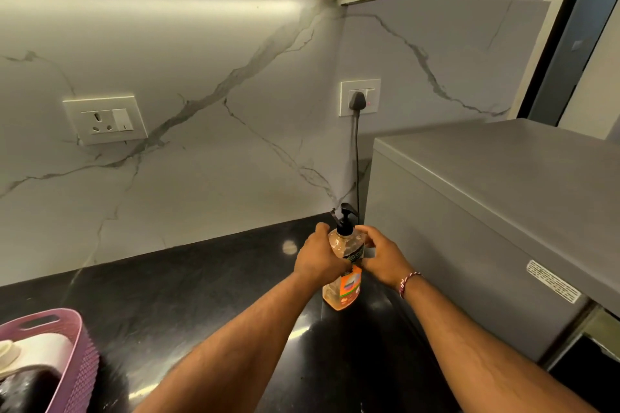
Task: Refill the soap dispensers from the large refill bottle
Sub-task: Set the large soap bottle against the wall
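Note:
A clear pump soap dispenser [347,245] with a black pump head and a dark label sits between both my hands, at the back right of the black counter. My left hand [317,258] grips its left side. My right hand [380,255] grips its right side. Just in front of and below it, a bottle of orange liquid soap [340,295] with an orange label stands on the counter. A second black pump tip [333,213] shows just behind the first. I cannot tell which bottle it belongs to. No large refill bottle is in view.
A grey appliance [486,211] stands close on the right, its black cord plugged into a wall socket [359,99]. A pink basket [63,355] with items sits at the lower left. Marble wall behind carries another socket [105,119]. The black counter [201,295] runs leftward.

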Demonstrator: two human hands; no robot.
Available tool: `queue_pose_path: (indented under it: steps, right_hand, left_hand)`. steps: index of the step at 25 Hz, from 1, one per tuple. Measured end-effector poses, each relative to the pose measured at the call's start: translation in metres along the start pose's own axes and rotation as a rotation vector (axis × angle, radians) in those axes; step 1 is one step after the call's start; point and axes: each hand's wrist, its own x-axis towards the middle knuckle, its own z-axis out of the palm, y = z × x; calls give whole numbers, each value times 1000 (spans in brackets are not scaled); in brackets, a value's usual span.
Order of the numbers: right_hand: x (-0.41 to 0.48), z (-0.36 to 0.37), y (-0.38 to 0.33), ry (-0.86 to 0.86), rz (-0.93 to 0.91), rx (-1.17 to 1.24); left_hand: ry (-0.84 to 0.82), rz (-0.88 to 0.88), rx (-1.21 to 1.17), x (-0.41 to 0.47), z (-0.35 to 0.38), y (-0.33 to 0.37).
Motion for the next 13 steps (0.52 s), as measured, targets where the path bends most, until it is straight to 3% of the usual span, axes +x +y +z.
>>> queue_pose_path:
  steps: [5, 13]
  right_hand:
    - [3, 28, -30, -6, -118, -70]
    - [16, 120, -139, -23, -398, -27]
  left_hand:
    - [-44, 5, -42, -6, -51, -30]
    - [65, -104, -79, -43, -185, -100]
